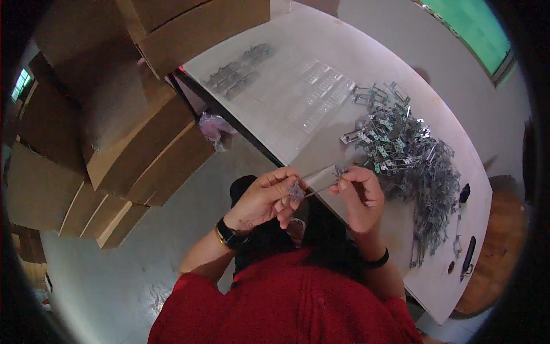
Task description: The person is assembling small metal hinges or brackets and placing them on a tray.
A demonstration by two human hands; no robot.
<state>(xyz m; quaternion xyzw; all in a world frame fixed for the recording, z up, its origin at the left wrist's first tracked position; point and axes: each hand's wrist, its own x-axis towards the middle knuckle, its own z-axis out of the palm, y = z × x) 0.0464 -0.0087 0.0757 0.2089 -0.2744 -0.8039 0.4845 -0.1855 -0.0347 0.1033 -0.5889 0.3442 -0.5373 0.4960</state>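
Observation:
Between my two hands, over the near edge of the white table (358, 43), is a thin metal frame-like bracket (317, 193) with two long slender rods. My left hand (262, 200) is closed, its fingers pinching the bracket's left end. Thumb and fingertips of my right hand (363, 198) grip the opposite end. Just beyond the right hand lies a big tangled heap of similar metal brackets (395, 140). Fine details of the held ends are partly covered by my fingers.
Flat rows of metal pieces (326, 94) lie farther back, with a darker group (232, 77) left of them. Cardboard boxes (152, 152) stack up at left, beside a pinkish plastic bag (216, 129). A black-handled tool (470, 255) rests at the right edge, near a round wooden surface (498, 252).

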